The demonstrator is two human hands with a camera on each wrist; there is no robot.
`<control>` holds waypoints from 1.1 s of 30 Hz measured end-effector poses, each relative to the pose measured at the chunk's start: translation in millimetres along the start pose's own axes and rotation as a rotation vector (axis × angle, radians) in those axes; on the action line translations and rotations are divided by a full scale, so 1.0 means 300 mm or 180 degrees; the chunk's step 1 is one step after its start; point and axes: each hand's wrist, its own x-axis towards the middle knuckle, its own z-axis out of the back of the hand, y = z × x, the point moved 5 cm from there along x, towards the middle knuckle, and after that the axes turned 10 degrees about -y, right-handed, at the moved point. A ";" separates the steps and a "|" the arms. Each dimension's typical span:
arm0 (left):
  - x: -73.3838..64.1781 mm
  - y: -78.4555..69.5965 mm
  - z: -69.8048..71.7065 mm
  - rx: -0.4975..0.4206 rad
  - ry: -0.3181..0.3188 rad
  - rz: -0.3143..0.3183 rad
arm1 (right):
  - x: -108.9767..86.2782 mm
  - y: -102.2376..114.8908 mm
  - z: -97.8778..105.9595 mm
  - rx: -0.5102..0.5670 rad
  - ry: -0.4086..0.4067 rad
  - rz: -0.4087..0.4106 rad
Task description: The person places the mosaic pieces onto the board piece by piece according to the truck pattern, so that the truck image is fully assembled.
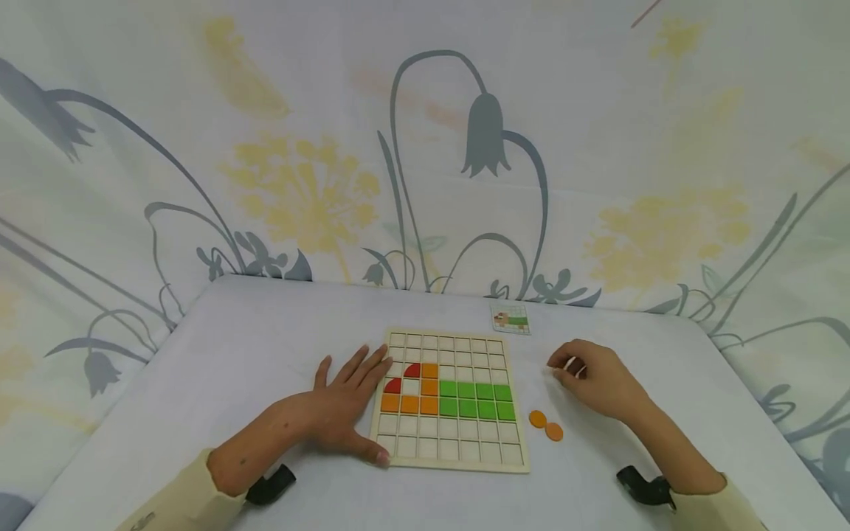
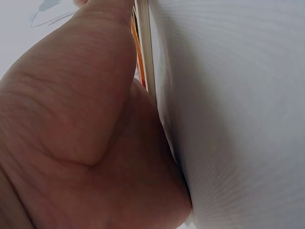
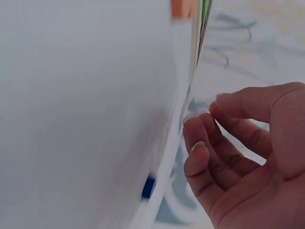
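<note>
A wooden grid board [image 1: 458,450] lies on the white table in the head view. Set in its cells are green squares [image 1: 468,408], orange squares [image 1: 409,405] and two red quarter-round pieces [image 1: 412,370]. Spread along the board's left side, my left hand [image 1: 341,413] rests with fingertips and thumb at the frame; its palm fills much of the left wrist view. My right hand [image 1: 600,380] hovers right of the board, its fingers loosely bent and nothing between them in the right wrist view. Two orange discs [image 1: 538,419] lie side by side below it.
Behind the board's upper right corner lies a small picture card [image 1: 510,319]. A flower-printed cloth [image 1: 432,184] stands along the table's back. A small dark blue thing [image 3: 148,187] shows low in the right wrist view.
</note>
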 end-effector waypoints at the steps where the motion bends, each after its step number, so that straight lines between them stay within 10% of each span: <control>1: 0.000 0.000 0.001 -0.0014 0.0004 0.0001 | -0.002 -0.027 0.014 -0.0041 -0.0011 -0.0059; 11: 0.005 0.006 -0.005 -0.0072 -0.0023 -0.0025 | -0.010 -0.181 0.075 -0.0163 0.0502 -0.0501; 33: 0.006 0.004 -0.005 -0.0014 -0.0058 -0.0025 | -0.006 -0.116 0.049 -0.0414 0.0522 -0.0263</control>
